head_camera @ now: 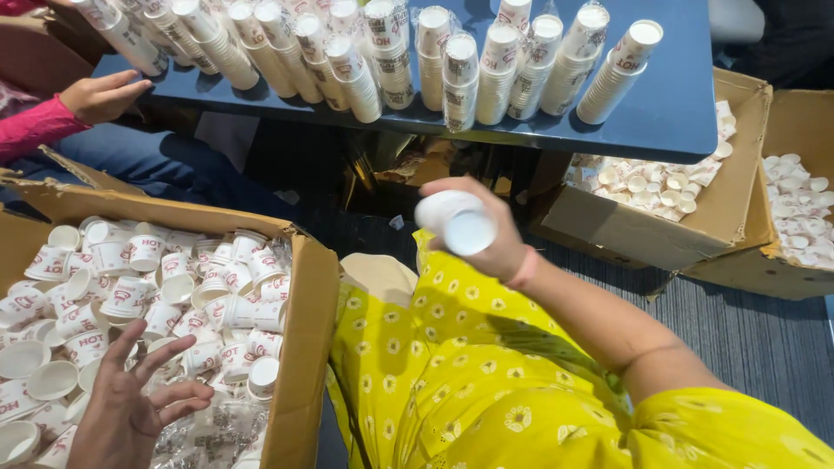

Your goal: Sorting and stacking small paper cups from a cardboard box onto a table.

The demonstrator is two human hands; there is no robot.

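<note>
My right hand [491,227] is raised in front of me and holds a short stack of white paper cups [456,221], lying sideways with the bottoms toward me. My left hand [130,404] hovers with fingers spread over a cardboard box [304,347] at the lower left, full of loose white paper cups [174,295] with red print. Crumpled clear plastic wrap [213,434] lies by that hand in the box. I wear a yellow flowered garment [452,365].
A dark blue table [669,95] ahead carries several wrapped stacks of cups [391,56] lying in a row. Two more cardboard boxes of loose cups [660,187] [799,217] stand at the right. Another person's hand [100,94] in a pink sleeve rests at the upper left.
</note>
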